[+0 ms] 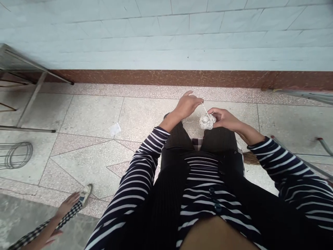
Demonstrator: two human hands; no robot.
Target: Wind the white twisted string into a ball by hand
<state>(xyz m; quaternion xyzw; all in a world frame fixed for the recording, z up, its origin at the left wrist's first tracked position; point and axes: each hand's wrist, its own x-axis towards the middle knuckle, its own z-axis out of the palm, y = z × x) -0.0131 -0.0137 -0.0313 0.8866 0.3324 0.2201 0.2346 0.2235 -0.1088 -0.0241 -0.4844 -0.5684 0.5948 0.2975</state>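
Note:
A small ball of white cord (206,122) is held over my knees by my right hand (225,119), whose fingers wrap its right side. From the top of the ball a short stretch of cord (204,108) runs up and left. Its upper end is pinched between the thumb and fingers of my left hand (187,105). The stretch between the two hands looks taut. Part of the ball is hidden behind my right fingers.
A white scrap of paper (115,129) lies on the tiled floor. At the left stand a metal-legged table (35,92) and a wire frame (19,155). Another person's hand (68,204) and shoe (85,194) show lower left. Metal legs (324,146) and broom bristles (250,158) are at the right.

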